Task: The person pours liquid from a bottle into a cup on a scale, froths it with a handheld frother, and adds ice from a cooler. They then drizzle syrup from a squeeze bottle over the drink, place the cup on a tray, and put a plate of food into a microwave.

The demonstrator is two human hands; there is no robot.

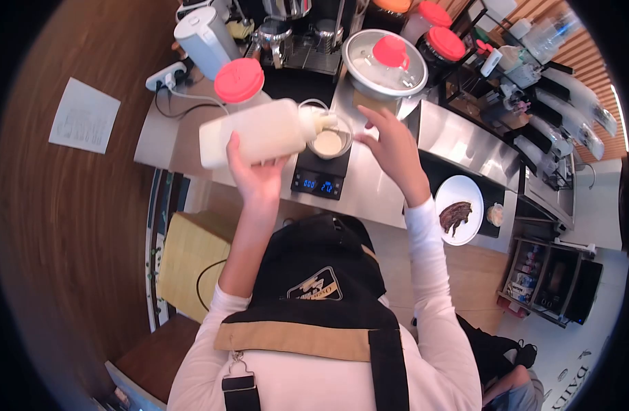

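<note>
My left hand (254,171) is wrapped round a large plastic bottle (253,131) of cream-coloured liquid. The bottle lies nearly on its side, its neck pointing right over a small clear cup (340,145). Pale liquid (328,142) shows inside the cup. Under the cup is a black digital scale (317,183) with lit blue figures; the last ones look like 27.2, though they are small. Just right of the cup, my right hand (391,147) is raised with its fingers apart and nothing in them.
A jar with a red lid (239,79) stands behind the bottle. At the back are an espresso machine (300,48), a white kettle (203,41) and a steel bowl (359,65) holding a red-topped item. A white plate (465,192) with dark strips lies right. Another person (496,353) is at lower right.
</note>
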